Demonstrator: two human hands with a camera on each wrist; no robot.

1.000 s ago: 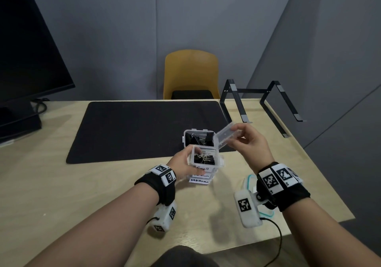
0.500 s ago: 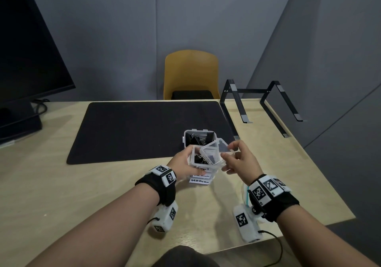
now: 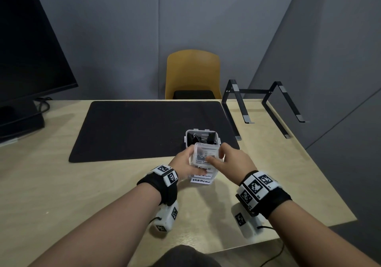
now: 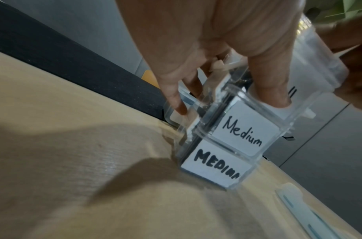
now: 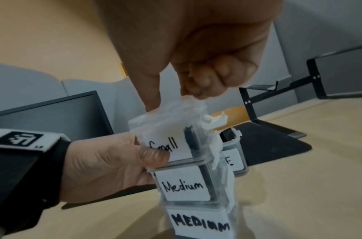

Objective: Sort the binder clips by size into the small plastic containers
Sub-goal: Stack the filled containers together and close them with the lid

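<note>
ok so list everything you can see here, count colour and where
stacked containers: 3, clear plastic with white labels Small, Medium, MEDIUM, on the desk at the mat's near edge
lid: 1, clear, on the top container
open container: 1, clear, holding black binder clips, on the mat behind the stack
mat: 1, black, mid desk
desk: 1, light wood
monitor: 1, black, far left
laptop stand: 1, black, far right on the desk
chair: 1, yellow, behind the desk
left hand: grips the stack's side
right hand: thumb and fingers press on the lid
wrist bands: 2, black with white markers
</note>
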